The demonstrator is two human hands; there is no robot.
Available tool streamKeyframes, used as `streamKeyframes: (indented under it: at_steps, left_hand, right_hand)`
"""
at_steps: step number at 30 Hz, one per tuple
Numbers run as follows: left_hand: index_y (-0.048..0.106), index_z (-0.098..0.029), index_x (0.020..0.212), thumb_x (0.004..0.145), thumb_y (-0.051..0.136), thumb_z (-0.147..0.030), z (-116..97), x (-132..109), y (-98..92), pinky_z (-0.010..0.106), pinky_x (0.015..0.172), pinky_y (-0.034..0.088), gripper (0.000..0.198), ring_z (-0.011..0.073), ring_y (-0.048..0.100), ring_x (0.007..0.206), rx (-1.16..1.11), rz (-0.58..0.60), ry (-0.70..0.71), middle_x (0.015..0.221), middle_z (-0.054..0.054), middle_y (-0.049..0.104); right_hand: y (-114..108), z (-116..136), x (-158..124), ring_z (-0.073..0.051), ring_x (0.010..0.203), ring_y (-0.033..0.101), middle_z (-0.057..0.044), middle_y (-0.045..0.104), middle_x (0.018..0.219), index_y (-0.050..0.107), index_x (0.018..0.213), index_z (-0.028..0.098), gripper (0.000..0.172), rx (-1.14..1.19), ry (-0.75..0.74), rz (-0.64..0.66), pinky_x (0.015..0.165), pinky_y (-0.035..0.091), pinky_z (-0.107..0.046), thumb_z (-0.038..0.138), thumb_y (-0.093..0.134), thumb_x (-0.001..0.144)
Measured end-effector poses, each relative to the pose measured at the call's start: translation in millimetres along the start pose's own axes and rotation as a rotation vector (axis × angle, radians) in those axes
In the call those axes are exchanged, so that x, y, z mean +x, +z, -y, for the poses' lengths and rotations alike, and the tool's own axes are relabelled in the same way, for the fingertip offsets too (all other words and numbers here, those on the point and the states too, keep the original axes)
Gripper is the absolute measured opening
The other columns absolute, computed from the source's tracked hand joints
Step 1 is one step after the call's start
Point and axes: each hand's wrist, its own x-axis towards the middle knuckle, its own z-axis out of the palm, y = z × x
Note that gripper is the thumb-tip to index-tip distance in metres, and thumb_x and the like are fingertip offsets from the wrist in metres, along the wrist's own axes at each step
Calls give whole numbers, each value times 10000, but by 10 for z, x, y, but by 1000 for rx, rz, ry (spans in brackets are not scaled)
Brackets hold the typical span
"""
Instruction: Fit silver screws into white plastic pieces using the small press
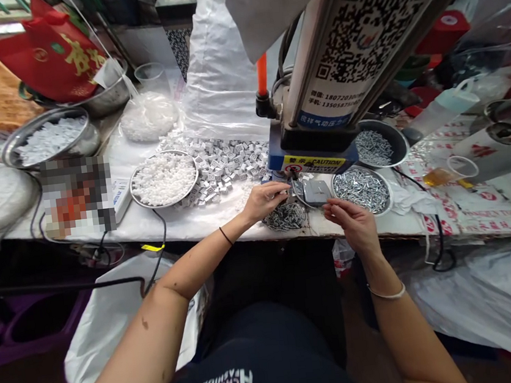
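Left hand: the left hand (263, 201) reached in from the lower left, palm down, with its fingertips (286, 193) pinched narrowly on a small metal part (291, 195), too small to make out in detail.
Right hand: the right hand (351, 223) was raised just beside the grey square plate (315, 192), fingers slightly curled; whether it gripped the plate could not be told.
Location: the small metal part and the plate were between the hands, at the base of the press (312, 163), near the edge of the workbench (159, 236).
Direction: the small metal part seemed to lie roughly level, pointing right toward the plate; its exact long axis was hidden by the fingers. The plate lay nearly flat, tilted slightly, with no clear long axis.
Right of the hands: a steel tray of silver screws (360, 190) sat just beside the plate, and a black bowl of screws (374, 147) stood behind it.
Left of the hands: loose square metal-and-white pieces (215, 165) were spread across a plastic sheet around a steel tray of white plastic pieces (164, 178).
Wrists: a thin black band (226, 236) circled the left wrist, and a pale bangle (387, 293) circled the right.
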Motion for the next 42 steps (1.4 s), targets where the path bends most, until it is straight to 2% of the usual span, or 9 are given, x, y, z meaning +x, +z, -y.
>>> streamKeyframes:
  at_steps: [2,4,7,11,16,23,31,38,42]
  left_hand:
    - [690,-172,963,809,623,-273,-45,-68,-46,304,843,510,196,174,631,953,10,-43,0,1028,95,669]
    - [688,-166,909,813,618,-292,-94,-195,-93,294,797,506,174,165,616,906,45,-80,-19,957,90,653]
    - [680,-169,829,805,626,-318,-141,-453,-120,273,717,483,160,145,582,779,120,-11,-108,803,52,609]
    - [683,-178,839,801,633,-330,-128,-676,-62,267,715,462,164,140,565,764,158,66,-211,802,37,582]
    - [696,-175,798,809,628,-289,-92,-628,-14,242,644,439,134,119,539,691,211,105,-244,748,21,542]
    - [663,-172,780,841,574,-239,-166,-541,-68,244,679,460,127,135,554,765,381,279,-188,820,35,551]
    - [659,-165,818,883,506,-250,-161,-619,-18,272,739,472,186,156,551,821,481,217,-60,881,63,577]
    - [669,-165,748,813,599,-196,-179,-545,-81,243,688,471,100,133,560,761,359,283,-198,845,42,562]
    - [644,-151,738,826,567,-199,-231,-535,-59,281,745,468,127,162,561,816,300,158,-222,851,66,583]
  right_hand:
    - [11,-14,-58,-161,761,680,-16,722,861,723,907,215,289,-84,-32,-9,808,578,-359,424,711,709]
    - [7,-31,-114,-163,766,677,-17,719,873,725,907,210,284,-139,-40,-15,812,576,-356,419,705,716]
    - [5,-80,-185,-159,705,674,-26,722,827,718,926,195,311,-113,6,-49,750,592,-350,425,701,718]
    - [69,-161,-248,-138,637,659,-28,722,782,720,903,186,312,-70,62,-52,681,594,-308,425,715,701]
    - [203,-147,-305,-138,654,659,-24,723,793,720,883,194,299,-51,81,-13,705,582,-306,423,722,692]
    - [267,-134,-369,-131,665,650,-13,722,792,706,937,205,304,6,94,-16,714,569,-297,398,719,701]
    - [399,-103,-418,-139,682,663,-4,727,781,693,955,219,312,46,74,-26,720,571,-306,390,725,696]
    - [483,-83,-427,-144,694,669,-12,722,777,693,851,202,267,59,70,-20,714,570,-297,387,748,667]
    - [464,-103,-456,-149,683,666,-11,723,782,691,887,204,290,60,66,-42,720,570,-317,372,754,659]
